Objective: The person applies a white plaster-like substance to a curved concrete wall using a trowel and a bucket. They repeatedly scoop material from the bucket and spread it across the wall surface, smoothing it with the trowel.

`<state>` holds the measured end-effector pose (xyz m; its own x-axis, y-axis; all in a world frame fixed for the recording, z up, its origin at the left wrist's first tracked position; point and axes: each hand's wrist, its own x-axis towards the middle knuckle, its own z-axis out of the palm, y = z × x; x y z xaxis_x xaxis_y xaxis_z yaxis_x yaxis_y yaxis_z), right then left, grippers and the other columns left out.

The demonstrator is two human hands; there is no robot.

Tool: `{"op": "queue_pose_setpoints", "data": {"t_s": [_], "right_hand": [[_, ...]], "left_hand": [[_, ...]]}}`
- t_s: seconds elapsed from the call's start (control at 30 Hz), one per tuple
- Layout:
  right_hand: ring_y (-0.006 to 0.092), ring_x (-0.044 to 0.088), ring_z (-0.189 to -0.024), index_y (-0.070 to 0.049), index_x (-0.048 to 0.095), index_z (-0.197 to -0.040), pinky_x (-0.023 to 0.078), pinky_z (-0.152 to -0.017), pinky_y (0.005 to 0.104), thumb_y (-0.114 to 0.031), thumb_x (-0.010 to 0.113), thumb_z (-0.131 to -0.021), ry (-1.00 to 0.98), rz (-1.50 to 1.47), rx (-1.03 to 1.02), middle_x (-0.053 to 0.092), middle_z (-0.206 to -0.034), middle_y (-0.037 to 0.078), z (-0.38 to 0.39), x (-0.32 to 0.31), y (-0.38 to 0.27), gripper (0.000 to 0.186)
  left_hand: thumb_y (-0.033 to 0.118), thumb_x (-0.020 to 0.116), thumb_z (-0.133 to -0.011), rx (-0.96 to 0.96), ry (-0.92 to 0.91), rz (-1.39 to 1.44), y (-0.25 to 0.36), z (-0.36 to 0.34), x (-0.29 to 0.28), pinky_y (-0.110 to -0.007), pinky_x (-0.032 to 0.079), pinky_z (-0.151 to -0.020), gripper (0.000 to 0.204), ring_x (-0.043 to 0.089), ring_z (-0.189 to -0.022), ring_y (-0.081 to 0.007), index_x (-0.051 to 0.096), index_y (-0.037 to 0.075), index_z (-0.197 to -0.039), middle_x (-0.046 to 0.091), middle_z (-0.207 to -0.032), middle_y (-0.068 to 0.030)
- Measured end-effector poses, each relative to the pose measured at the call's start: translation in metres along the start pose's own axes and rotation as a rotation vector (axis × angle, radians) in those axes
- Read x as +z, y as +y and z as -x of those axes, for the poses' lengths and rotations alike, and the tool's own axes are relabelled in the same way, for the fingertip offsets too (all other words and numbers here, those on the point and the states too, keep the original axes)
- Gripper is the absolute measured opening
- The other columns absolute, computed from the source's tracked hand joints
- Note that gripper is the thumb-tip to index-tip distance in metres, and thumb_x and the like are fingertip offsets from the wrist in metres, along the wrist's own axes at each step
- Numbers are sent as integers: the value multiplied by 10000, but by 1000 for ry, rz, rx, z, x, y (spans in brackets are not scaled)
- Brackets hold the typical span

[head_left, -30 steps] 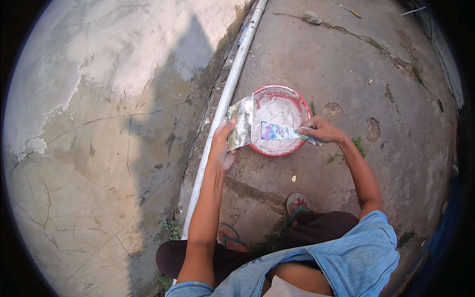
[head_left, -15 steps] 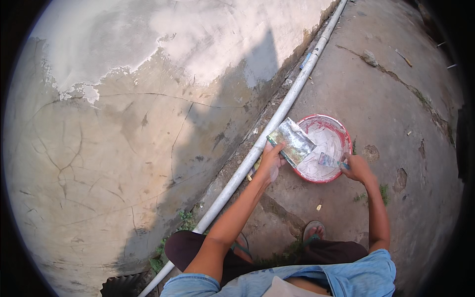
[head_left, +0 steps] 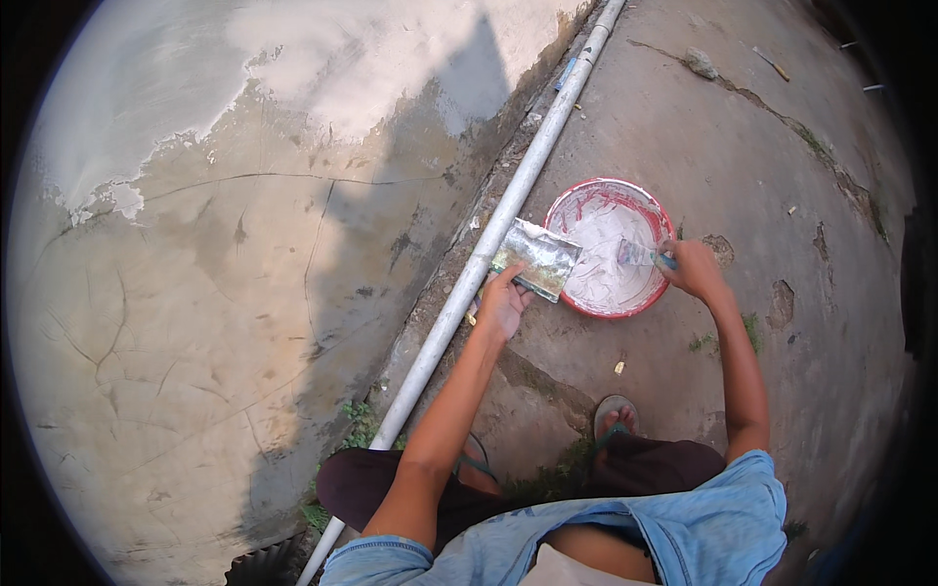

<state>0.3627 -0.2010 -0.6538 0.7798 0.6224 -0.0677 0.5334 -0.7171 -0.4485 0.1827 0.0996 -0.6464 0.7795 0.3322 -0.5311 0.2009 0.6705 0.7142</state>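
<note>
At the lower edge a person squats in a light blue shirt [head_left: 703,527] and dark trousers, one foot in a sandal [head_left: 614,415] planted on the cracked concrete ground [head_left: 801,195] among small tufts of weed. Both bare forearms reach forward from there. The left hand [head_left: 501,305] has its fingers clamped on the near edge of a flat rectangular metal plate [head_left: 536,258], smeared with white paste and held tilted just above the ground, its far corner at the rim of a red plastic basin [head_left: 584,200]. The right hand [head_left: 692,269] is wrapped tightly around the blue handle of a putty knife [head_left: 640,256], whose blade lies inside the basin, in the white paste that coats its floor and walls. The basin stands on the ground just right of a long white pipe [head_left: 489,239] that runs diagonally along the foot of a weathered plaster wall [head_left: 195,293], cracked, stained and patched with white, the person's shadow falling across it. Farther off, a small stone [head_left: 700,63] lies on the concrete.
</note>
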Motion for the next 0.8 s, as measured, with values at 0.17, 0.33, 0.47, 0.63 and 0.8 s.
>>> {"op": "queue_pose_setpoints", "data": {"t_s": [0.17,0.33,0.47,0.63,0.8], "right_hand": [[350,668,-773,-90,727,-942,525,-717,451,-219,719,-756,-21,27,-20,692,-794,159,-4,6,12,227],[350,668,-774,-88,727,-906,526,-702,442,-204,718,-752,-14,54,-6,690,-790,162,-3,3,6,193],[353,667,-778,-77,718,-873,523,-683,442,-168,712,-729,7,109,-25,681,-791,169,-1,-12,-9,171],[350,666,-780,-89,715,-840,521,-680,444,-152,711,-701,128,201,-13,678,-800,165,-11,-12,1,153],[327,676,-808,-116,735,-870,533,-704,430,-166,748,-668,2,206,-27,693,-821,142,-9,-16,8,209]], "left_hand": [[158,622,-907,-43,-15,41,-6,5,9,-340,527,-884,329,654,-1012,-196,531,37,-1198,652,-1144,-93],[159,619,-912,-81,-18,57,-13,5,9,-335,529,-887,297,657,-1005,-186,543,44,-1175,662,-1116,-83],[146,610,-917,-52,-38,67,-12,-2,-7,-329,531,-883,269,662,-986,-179,551,50,-1161,670,-1094,-77],[145,609,-916,3,20,-4,-9,-5,-17,-332,530,-889,263,664,-976,-180,553,48,-1154,675,-1072,-75],[140,604,-924,-4,18,44,-12,-3,-12,-349,543,-863,263,661,-972,-190,555,47,-1165,672,-1069,-74]]}}
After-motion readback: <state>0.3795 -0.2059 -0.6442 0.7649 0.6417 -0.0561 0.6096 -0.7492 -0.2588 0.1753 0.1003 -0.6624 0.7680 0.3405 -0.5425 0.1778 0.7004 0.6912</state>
